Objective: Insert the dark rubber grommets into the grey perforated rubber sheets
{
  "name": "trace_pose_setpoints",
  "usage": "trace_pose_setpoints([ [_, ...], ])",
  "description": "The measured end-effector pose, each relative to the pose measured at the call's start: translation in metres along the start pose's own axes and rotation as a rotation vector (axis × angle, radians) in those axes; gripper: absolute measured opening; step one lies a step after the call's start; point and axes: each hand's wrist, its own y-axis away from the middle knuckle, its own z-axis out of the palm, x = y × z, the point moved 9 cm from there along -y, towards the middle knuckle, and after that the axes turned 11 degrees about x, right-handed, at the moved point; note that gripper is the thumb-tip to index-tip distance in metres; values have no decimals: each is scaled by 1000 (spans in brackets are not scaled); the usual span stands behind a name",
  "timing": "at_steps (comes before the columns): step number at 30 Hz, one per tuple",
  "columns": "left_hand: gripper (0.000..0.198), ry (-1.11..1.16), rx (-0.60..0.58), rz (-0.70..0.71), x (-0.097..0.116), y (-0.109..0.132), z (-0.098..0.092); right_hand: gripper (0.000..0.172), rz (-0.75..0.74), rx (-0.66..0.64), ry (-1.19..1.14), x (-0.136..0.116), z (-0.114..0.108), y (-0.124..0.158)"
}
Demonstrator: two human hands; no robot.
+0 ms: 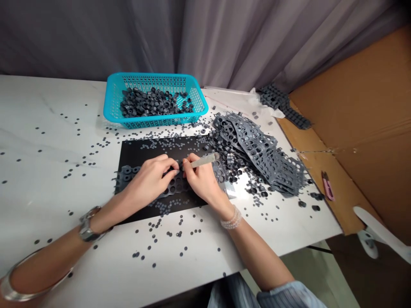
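A grey rubber sheet (pixel 175 185) full of round holes lies on a black mat (pixel 141 152) in the middle of the table. My left hand (pixel 149 179) rests on the sheet, fingers curled and pressing it down near the middle. My right hand (pixel 202 179) is closed around a pale, slim tool (pixel 205 160) whose tip meets the sheet just beside my left fingertips. Small grey rings still sit in the sheet at its left end (pixel 126 173).
A turquoise basket (pixel 112 100) holding several dark rings stands behind the mat. A heap of punched-out grey sheets (pixel 263 154) lies to the right. Tiny grey discs are scattered over the white table (pixel 48 128). A cardboard box (pixel 369 128) and pink snips (pixel 328 187) are at the right.
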Motion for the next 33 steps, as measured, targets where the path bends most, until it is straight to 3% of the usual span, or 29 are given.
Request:
trace_pose_setpoints([
  [2, 3, 188, 48, -189, -7, -5, -17, 35, 20, -1, -16, 3, 0, 0],
  [5, 8, 691, 121, -515, -23, -9, -31, 34, 97, -3, -117, 11, 0, -1],
  [7, 6, 972, 101, -690, -31, -9, -24, 34, 177, 16, -230, 20, -1, -2],
  [10, 12, 1175, 33, -896, -38, -3, -4, 32, 276, 89, -380, 31, -6, -4],
  [14, 28, 1262, 8, -967, -39, 2, 9, 32, 285, 157, -412, 36, -10, -7],
  [18, 29, 1342, -61, -995, -38, 5, 16, 36, 200, 105, -294, 27, -5, -7],
  [22, 14, 1137, -72, -892, -42, 4, 17, 36, 146, 87, -232, 18, -2, -6],
  [25, 17, 659, -25, -586, -38, -4, 5, 35, 120, 84, -197, 13, -2, -6],
  [29, 18, -33, 42, -109, -14, -16, -5, 33, 87, 82, -132, 11, -1, -5],
  [33, 10, -162, 51, 62, -7, -16, 7, 32, 26, 71, -85, 7, 3, -5],
])
